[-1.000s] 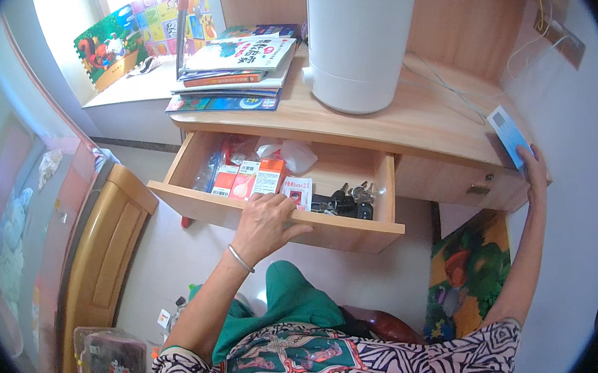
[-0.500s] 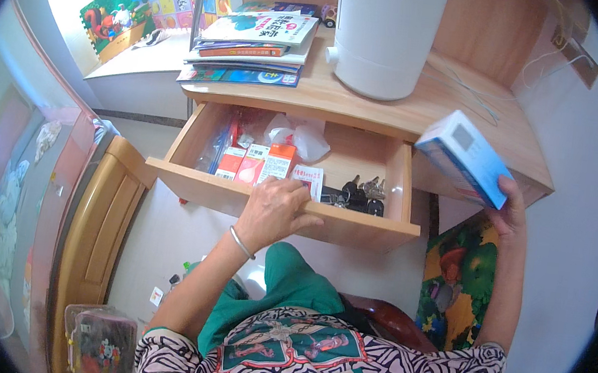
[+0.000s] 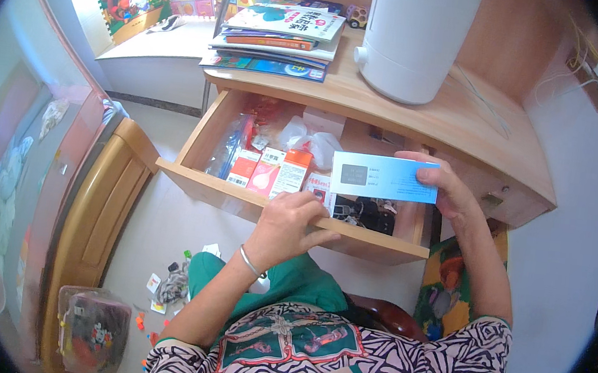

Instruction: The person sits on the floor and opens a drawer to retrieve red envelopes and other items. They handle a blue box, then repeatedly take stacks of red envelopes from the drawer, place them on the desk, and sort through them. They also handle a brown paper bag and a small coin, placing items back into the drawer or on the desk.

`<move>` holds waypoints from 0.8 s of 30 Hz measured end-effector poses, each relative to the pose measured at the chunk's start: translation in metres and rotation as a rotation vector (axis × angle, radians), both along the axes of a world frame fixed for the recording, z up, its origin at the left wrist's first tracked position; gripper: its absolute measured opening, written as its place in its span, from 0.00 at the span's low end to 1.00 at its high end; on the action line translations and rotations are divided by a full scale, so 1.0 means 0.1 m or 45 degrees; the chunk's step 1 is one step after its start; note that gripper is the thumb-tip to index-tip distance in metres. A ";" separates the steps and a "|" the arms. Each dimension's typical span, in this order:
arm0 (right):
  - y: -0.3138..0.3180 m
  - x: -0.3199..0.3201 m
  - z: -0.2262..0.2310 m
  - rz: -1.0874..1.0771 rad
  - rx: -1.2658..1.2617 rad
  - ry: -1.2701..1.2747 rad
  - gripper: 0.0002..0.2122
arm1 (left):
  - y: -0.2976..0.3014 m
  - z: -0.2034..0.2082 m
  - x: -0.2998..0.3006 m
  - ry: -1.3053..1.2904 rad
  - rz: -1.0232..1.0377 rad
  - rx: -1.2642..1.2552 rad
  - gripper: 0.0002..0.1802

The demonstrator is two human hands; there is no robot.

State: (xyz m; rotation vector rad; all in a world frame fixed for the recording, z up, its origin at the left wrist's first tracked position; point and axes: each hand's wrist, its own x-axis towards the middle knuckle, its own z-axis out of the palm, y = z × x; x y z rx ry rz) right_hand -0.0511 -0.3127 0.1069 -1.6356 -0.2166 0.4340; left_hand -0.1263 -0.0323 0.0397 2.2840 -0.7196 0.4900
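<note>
A wooden drawer [image 3: 193, 184] is pulled out of the desk. Over its front edge curl the fingers of my left hand [image 3: 286, 225], thumb on the outer side, gripping the drawer front. My right hand [image 3: 452, 189] is closed on one end of a blue-and-white box [image 3: 386, 188], held level above the drawer's right half. Inside, near my left fingers, stand an orange-and-white box [image 3: 291, 174], a pink-and-white box [image 3: 266, 171] and a red-and-white box [image 3: 244, 169]. Another white box [image 3: 317, 184] sits beside them, partly covered. Below the held box lie dark keys [image 3: 369, 214].
White plastic bags [image 3: 311, 142] lie at the drawer's back. On the desk [image 3: 344, 104] are a stack of books [image 3: 274, 42] and a white cylindrical appliance [image 3: 416, 46]. A wooden bed end [image 3: 100, 238] stands left. Small items [image 3: 172, 286] and a clear bag [image 3: 93, 329] lie on the floor.
My right hand has brought the blue-and-white box left and turned it level over the drawer. My left hand stays on the drawer front. The view has shifted slightly.
</note>
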 end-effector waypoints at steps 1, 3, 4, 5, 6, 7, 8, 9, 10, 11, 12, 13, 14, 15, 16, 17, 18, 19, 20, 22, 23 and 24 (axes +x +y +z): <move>0.05 -0.07 0.01 -0.014 -0.011 -0.039 0.45 | 0.02 0.03 -0.06 0.081 -0.009 -0.219 0.15; 0.16 -0.17 0.04 -0.010 0.002 -0.124 0.46 | 0.12 0.09 -0.15 0.285 0.008 -0.525 0.13; 0.22 -0.22 0.04 0.007 0.023 -0.174 0.46 | 0.21 0.12 -0.21 0.405 0.035 -0.615 0.13; 0.27 -0.29 0.08 0.024 0.045 -0.223 0.47 | 0.27 0.16 -0.29 0.554 0.094 -0.684 0.14; 0.32 -0.33 0.10 0.075 -0.042 -0.365 0.49 | 0.30 0.17 -0.35 0.715 -0.068 -1.012 0.19; 0.38 -0.37 0.11 0.148 -0.093 -0.572 0.47 | 0.34 0.18 -0.42 0.898 -0.200 -1.322 0.25; 0.45 -0.44 0.12 0.234 -0.137 -0.793 0.46 | 0.38 0.18 -0.50 1.073 -0.334 -1.639 0.31; 0.52 -0.50 0.11 0.321 -0.172 -1.019 0.45 | 0.41 0.18 -0.58 1.223 -0.525 -1.975 0.37; 0.59 -0.56 0.09 0.406 -0.204 -1.102 0.45 | 0.43 0.16 -0.64 1.211 -0.459 -1.933 0.41; 0.69 -0.65 0.04 0.435 -0.189 -1.154 0.46 | 0.44 0.14 -0.70 1.133 -0.372 -1.846 0.40; 0.75 -0.74 0.02 0.461 -0.227 -1.186 0.46 | 0.45 0.12 -0.78 1.058 -0.290 -1.757 0.39; 0.81 -0.80 0.00 0.487 -0.270 -1.213 0.46 | 0.48 0.10 -0.85 0.993 -0.204 -1.659 0.38; 0.87 -0.84 -0.03 0.500 -0.223 -1.196 0.46 | 0.53 0.08 -0.92 1.004 -0.191 -1.662 0.36; 0.93 -0.86 -0.05 0.511 -0.202 -1.174 0.45 | 0.56 0.06 -0.97 1.025 -0.171 -1.703 0.36; 0.99 -0.90 -0.08 0.514 -0.158 -1.151 0.45 | 0.60 0.04 -1.02 1.048 -0.152 -1.742 0.35; 1.04 -0.93 -0.10 0.502 -0.143 -1.012 0.44 | 0.63 0.02 -1.08 1.102 -0.094 -1.780 0.35; 1.08 -0.97 -0.13 0.485 -0.108 -0.865 0.43 | 0.67 -0.01 -1.15 1.195 -0.097 -1.899 0.32; 1.13 -1.04 -0.14 0.466 -0.074 -0.718 0.42 | 0.70 -0.02 -1.25 1.191 -0.129 -1.952 0.31; 1.17 -1.08 -0.18 0.472 -0.027 -0.596 0.39 | 0.75 -0.04 -1.31 1.201 -0.125 -1.994 0.30; 1.26 -1.18 -0.22 0.472 0.006 -0.472 0.37 | 0.80 -0.08 -1.45 1.200 -0.089 -2.107 0.28; 1.30 -1.21 -0.24 0.471 0.023 -0.412 0.36 | 0.81 -0.10 -1.51 1.220 -0.106 -2.169 0.28; 1.34 -1.24 -0.26 0.503 0.041 -0.416 0.33 | 0.82 -0.12 -1.58 1.237 -0.126 -2.229 0.27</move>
